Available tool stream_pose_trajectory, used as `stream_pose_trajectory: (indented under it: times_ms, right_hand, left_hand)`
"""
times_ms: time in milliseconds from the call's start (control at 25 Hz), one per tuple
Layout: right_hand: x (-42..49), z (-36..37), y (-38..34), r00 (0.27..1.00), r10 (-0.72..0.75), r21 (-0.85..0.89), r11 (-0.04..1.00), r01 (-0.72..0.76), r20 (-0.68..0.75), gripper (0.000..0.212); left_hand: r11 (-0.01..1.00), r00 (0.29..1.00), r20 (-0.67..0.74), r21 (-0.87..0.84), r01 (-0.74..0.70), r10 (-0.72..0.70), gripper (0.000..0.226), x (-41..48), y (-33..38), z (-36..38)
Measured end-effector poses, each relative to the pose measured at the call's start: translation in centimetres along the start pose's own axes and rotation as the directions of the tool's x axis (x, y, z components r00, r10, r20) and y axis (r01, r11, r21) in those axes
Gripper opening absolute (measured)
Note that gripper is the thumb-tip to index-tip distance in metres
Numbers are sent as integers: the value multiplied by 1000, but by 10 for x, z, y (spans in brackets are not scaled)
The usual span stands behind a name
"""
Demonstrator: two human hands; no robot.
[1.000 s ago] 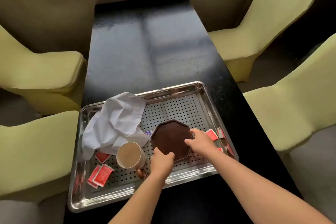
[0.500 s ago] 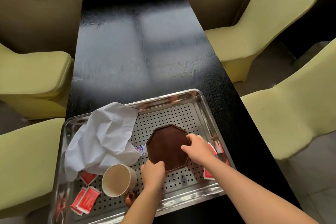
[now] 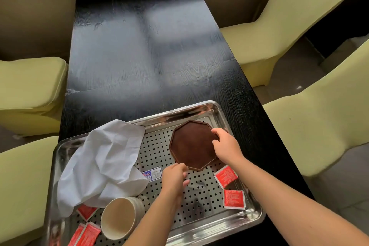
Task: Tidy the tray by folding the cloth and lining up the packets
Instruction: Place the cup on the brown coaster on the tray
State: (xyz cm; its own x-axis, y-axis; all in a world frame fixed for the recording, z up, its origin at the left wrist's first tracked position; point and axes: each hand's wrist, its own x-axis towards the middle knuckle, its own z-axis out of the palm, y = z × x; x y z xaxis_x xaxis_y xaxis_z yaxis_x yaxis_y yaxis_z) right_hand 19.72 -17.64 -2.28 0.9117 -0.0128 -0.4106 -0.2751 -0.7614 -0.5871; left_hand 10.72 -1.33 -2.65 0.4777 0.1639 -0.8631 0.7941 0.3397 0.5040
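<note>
Now the octagonal plate (image 3: 192, 145) sits nearer the tray's (image 3: 175, 114) far corner.

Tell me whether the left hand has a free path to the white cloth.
Probably yes. The left hand sits at the brown plate's near edge, right of the white cloth; only a blue-and-white packet lies flat between them.

brown octagonal plate (image 3: 192, 145), cup (image 3: 119, 218), chairs (image 3: 319, 130)

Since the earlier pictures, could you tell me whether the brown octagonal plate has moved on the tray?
Yes. The brown octagonal plate slid from mid-tray toward the tray's far right corner.
</note>
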Motion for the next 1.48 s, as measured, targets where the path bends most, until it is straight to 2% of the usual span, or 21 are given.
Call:
stream_pose_trajectory:
  times_ms: [120, 200, 320, 360, 440, 520, 640, 800, 960, 1080, 1120, 1200, 1320, 1480]
  right_hand:
    - [-5, -1, 8, 998, -56, 109, 993, 55, 5, 48]
    - [-12, 0, 13, 995, -99, 146, 985, 96, 14, 50]
    - [-30, -1, 25, 994, -98, 114, 988, 101, -38, 46]
    - [-37, -1, 29, 994, -85, 99, 991, 91, -70, 43]
    - [-53, 1, 37, 994, -55, 102, 993, 65, -95, 39]
    - [-72, 7, 40, 997, -59, 86, 994, 64, -59, 37]
    - [-100, 28, 28, 991, -127, 58, 991, 125, 30, 33]
    - [-128, 55, 0, 974, -186, 82, 981, 176, 127, 29]
    - [-161, 83, -31, 950, -240, 88, 970, 226, 202, 25]
    - [-181, 103, -50, 926, -264, 81, 964, 252, 269, 28]
    - [-186, 110, -56, 923, -259, 78, 966, 248, 283, 29]
    - [-194, 122, -68, 924, -233, 48, 972, 229, 304, 34]
    - [-204, 141, -82, 927, -190, -62, 973, 221, 323, 47]
    - [-209, 159, -95, 941, -143, -151, 969, 197, 308, 42]
  left_hand:
    - [999, 997, 65, -31, -30, 31, 12, 5, 0, -7]
    - [998, 996, 77, 13, -55, 54, 16, 2, -4, -10]
    - [978, 993, 84, 186, -97, 83, 58, -11, -21, -14]
    - [949, 989, 96, 284, -136, 113, 66, -16, -31, -17]
    - [832, 969, 124, 498, -246, 212, 68, -26, -50, -25]
    - [708, 940, 158, 623, -333, 302, 64, -39, -67, -37]
    - [567, 905, 197, 724, -394, 377, 62, -59, -89, -62]
    - [439, 867, 261, 778, -449, 424, 58, -80, -112, -93]
    - [278, 836, 271, 856, -436, 477, 52, -97, -135, -129]
    - [62, 829, 286, 932, -358, 480, 51, -104, -148, -154]
    - [21, 827, 292, 939, -344, 481, 53, -107, -151, -161]
    - [1, 822, 266, 951, -309, 504, 54, -109, -156, -173]
    - [51, 802, 187, 964, -261, 567, 49, -107, -160, -192]
    - [130, 808, 127, 961, -243, 575, 41, -100, -160, -202]
